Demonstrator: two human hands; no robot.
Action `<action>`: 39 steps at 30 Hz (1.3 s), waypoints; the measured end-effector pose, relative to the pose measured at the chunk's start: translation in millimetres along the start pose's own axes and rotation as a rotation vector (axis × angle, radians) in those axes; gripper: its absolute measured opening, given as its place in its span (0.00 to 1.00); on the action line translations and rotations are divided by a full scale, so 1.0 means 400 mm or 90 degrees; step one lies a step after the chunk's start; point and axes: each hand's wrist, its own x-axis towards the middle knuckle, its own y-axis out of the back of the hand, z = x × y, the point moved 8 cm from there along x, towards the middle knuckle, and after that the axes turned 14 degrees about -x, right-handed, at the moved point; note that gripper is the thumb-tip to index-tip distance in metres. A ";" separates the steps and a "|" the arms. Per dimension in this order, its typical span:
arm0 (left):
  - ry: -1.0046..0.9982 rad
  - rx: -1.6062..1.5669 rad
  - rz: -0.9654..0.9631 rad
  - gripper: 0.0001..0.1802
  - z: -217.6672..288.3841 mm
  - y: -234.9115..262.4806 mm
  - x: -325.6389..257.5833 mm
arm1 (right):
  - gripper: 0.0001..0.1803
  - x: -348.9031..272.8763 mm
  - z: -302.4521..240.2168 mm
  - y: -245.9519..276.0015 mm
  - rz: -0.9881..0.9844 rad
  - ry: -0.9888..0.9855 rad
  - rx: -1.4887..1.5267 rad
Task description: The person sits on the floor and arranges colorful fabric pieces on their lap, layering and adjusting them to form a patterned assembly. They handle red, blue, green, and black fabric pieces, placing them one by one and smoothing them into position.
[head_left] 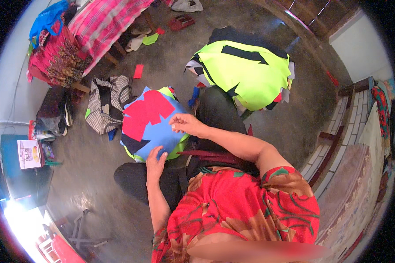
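Observation:
A pile of fabric pieces lies in front of me, with a blue piece [162,133] spread over yellow-green ones. Several red cloth pieces [145,114] rest on the blue, overlapping at its far left part. My left hand [155,163] lies at the near edge of the pile, thumb and fingers apart, holding nothing that I can see. Over the right side of the blue fabric is my right hand [188,124], its fingers curled inward; whatever may be between them is too small to make out.
Farther right, a larger heap of cloth is topped by a yellow-green piece [245,70]. A checked cloth [107,105] lies left of the pile, near a small red scrap [138,71]. A pink plaid cloth [105,26] covers furniture at the far left.

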 end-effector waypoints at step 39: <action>-0.063 0.023 0.070 0.17 0.011 0.019 0.017 | 0.21 -0.433 -0.205 0.543 0.727 0.190 0.206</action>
